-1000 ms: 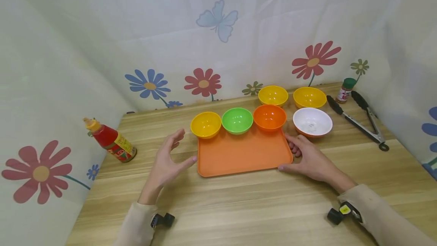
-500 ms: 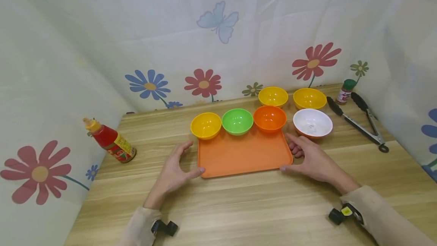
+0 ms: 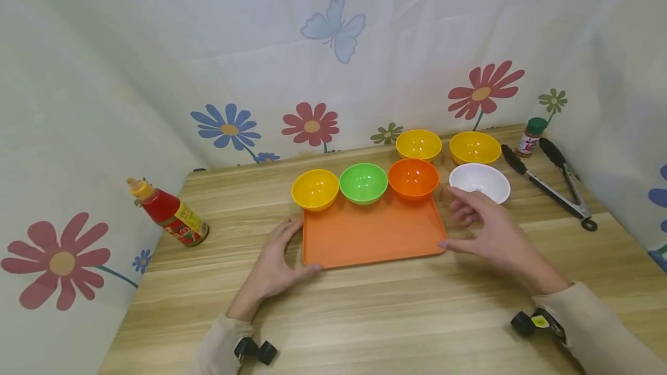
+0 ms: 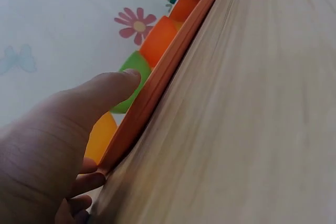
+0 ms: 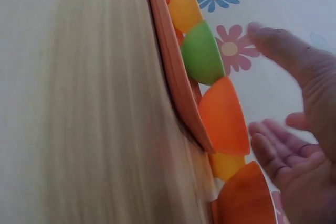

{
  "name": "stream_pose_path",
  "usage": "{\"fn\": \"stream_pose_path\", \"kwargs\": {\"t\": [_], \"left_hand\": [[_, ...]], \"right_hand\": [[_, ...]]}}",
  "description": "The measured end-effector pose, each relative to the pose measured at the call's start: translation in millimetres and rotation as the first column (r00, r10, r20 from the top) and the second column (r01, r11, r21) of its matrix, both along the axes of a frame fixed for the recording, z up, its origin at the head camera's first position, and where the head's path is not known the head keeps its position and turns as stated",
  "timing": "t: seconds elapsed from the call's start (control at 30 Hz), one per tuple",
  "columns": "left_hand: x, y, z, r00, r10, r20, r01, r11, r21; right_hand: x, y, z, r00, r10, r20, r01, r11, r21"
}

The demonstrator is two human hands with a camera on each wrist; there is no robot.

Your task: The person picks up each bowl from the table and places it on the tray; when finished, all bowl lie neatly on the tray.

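An orange tray (image 3: 372, 236) lies on the wooden table. Along its back edge sit a yellow bowl (image 3: 315, 190), a green bowl (image 3: 363, 184) and an orange bowl (image 3: 414, 179). My left hand (image 3: 273, 268) is at the tray's left side, thumb spread toward the front corner. In the left wrist view its fingertips touch the tray's edge. At the right side is my right hand (image 3: 492, 227), with nothing held. The right wrist view shows its fingers apart from the tray. This hand partly hides a bowl with a white inside (image 3: 482, 178).
Two yellow bowls, one left (image 3: 419, 144) and one right (image 3: 475, 148), stand at the back. Tongs (image 3: 554, 190) and a green-capped spice jar (image 3: 530, 136) are far right. A red sauce bottle (image 3: 174, 216) stands left. Patterned curtain (image 3: 333, 74) encloses the table.
My left hand has moved right and toward me, up to the tray's left side. My right hand has drawn away to the right from the tray's edge. The tray and bowls have stayed put.
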State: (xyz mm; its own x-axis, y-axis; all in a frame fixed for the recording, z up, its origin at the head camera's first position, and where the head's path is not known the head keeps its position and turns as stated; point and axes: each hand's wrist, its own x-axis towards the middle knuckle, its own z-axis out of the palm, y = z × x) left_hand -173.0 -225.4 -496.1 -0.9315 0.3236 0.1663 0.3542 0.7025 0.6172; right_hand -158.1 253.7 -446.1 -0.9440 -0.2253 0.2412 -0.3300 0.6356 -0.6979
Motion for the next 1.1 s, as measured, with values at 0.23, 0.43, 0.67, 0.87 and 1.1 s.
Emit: {"fn": "stream_pose_path", "kwargs": {"t": [0.23, 0.43, 0.67, 0.87, 1.1], "left_hand": [[-0.5, 0.7, -0.5, 1.000, 0.004, -0.006, -0.004, 1.000, -0.010], [0.1, -1.2, 0.3, 1.000, 0.005, -0.001, -0.005, 1.000, -0.002], [0.1, -1.1, -1.0, 1.000, 0.004, 0.007, -0.004, 1.000, -0.012], [-1.1, 0.2, -2.6, 1.000, 0.000, 0.002, 0.000, 1.000, -0.014], [-0.7, 1.2, -1.5, 1.000, -0.003, 0.006, 0.003, 1.000, -0.013]], "right_hand": [[-1.8, 14, 5.3, 0.984, -0.120, -0.135, 0.097, 0.982, -0.164], [-9.2, 29, 2.8, 0.965, -0.248, -0.089, 0.230, 0.958, -0.173], [-15.5, 42, -5.2, 0.948, -0.313, -0.060, 0.295, 0.932, -0.210], [-20.7, 50, -14.5, 0.933, -0.361, 0.011, 0.355, 0.911, -0.209], [-29.0, 57, -24.7, 0.932, -0.354, 0.073, 0.361, 0.910, -0.202]]}}
